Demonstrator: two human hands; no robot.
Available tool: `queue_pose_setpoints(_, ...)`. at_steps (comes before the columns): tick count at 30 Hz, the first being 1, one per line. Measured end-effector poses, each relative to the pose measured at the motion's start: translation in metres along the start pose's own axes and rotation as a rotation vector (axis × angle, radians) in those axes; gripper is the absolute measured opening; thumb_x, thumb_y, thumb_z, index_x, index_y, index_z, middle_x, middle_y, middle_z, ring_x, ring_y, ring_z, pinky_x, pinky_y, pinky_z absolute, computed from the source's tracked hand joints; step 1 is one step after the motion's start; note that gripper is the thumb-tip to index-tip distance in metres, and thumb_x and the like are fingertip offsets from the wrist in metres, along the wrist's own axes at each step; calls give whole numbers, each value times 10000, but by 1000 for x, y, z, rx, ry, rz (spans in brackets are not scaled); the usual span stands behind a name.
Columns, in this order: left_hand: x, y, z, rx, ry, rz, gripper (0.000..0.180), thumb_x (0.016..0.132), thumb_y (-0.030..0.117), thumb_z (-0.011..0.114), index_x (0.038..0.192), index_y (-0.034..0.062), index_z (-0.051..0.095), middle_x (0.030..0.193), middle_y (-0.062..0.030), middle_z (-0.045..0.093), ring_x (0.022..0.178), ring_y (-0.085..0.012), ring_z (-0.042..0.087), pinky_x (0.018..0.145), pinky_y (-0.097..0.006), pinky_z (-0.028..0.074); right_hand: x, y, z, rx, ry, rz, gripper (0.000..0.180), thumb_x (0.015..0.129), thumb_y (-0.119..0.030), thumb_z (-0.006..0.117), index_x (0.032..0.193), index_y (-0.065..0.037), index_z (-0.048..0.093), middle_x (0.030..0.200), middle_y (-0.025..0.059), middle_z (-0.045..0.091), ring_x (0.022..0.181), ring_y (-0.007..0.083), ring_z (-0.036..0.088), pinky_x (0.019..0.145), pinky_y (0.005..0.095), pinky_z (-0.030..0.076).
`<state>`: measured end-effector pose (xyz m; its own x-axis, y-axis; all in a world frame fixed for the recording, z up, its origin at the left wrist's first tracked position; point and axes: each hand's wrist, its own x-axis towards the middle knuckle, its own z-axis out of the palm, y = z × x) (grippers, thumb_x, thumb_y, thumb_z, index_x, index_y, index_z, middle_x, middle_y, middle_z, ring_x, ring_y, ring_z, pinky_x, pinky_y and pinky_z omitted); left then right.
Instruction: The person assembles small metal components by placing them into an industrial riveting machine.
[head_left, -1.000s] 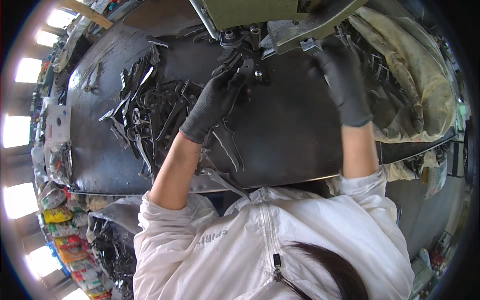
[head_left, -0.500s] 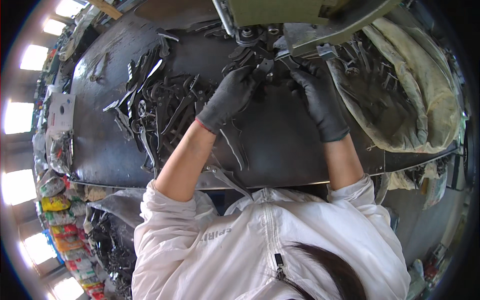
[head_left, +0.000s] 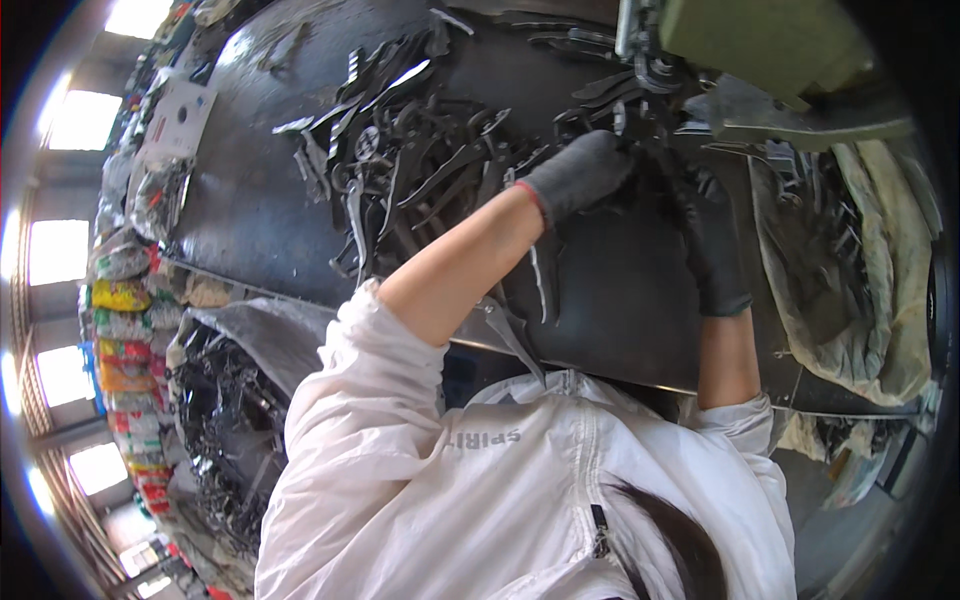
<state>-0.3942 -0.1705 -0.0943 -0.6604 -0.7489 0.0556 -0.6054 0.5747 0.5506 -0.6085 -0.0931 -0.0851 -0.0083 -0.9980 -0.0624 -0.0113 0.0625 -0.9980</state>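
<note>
My left hand point(head_left: 592, 172), in a dark grey glove with a red cuff edge, is closed below the machine's front. Its fingertips point away and what they grip is hidden. My right hand point(head_left: 716, 250), in the same kind of glove, is across from it, dark in shadow and smeared, its fingers hard to make out. Between and beyond the hands lie dark metal parts point(head_left: 612, 92). To the left spreads a heap of curved dark metal handle-like parts point(head_left: 425, 165). A long thin metal part point(head_left: 543, 275) lies below my left wrist. A plier-like piece point(head_left: 512, 335) overhangs the table's front edge.
A green machine point(head_left: 775, 45) stands over the table point(head_left: 625, 300) at the far right. Right of my right hand an open cloth sack point(head_left: 895, 300) holds metal parts. A white box point(head_left: 178, 120) sits at the left edge, and a plastic-lined container of black parts point(head_left: 225, 400) stands lower left.
The view has swung, so the table and machine appear shifted right. My left hand held a flat metal part with a hole; its fingers are now hidden. My right hand has become shadowed and blurred.
</note>
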Motion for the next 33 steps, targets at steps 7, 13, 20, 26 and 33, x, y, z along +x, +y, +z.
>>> queue_pose_setpoints(7,-68,-23,-127,127,435,-244,285,961,253,682,1124,24,729,989,-185,753,859,-300,733,783,-394,563,-7,2,-9,189,-9,116,374,1036,-178,658,1366,-7,618,1072,34,706,805,71,645,661,225,519)
queue_pose_setpoints(13,-173,-223,-197,684,105,-761,428,915,419,664,1034,27,788,985,-275,741,965,-448,723,864,-523,543,-6,-1,0,219,10,149,387,1032,-159,658,1389,-20,604,1045,33,708,759,73,651,613,216,519)
queue_pose_setpoints(20,-168,-256,-177,623,136,-874,414,936,410,658,1040,35,797,1019,-276,745,995,-436,726,873,-515,540,-27,-37,0,165,53,167,412,1024,-119,653,1398,34,575,1026,66,712,729,97,671,602,232,526)
queue_pose_setpoints(26,-178,-268,-177,344,108,-833,471,955,398,706,1267,46,729,1099,-174,771,1019,-312,713,898,-411,535,-26,-19,-3,207,103,232,387,1027,-103,636,1383,38,578,977,67,711,691,98,672,587,236,533)
queue_pose_setpoints(33,-190,-234,-213,-316,392,-845,340,963,147,697,1239,-50,712,1133,-89,741,1034,-167,657,884,-336,520,-24,-15,-9,258,60,268,353,1033,-129,640,1362,-5,601,954,57,709,682,93,673,591,230,547)
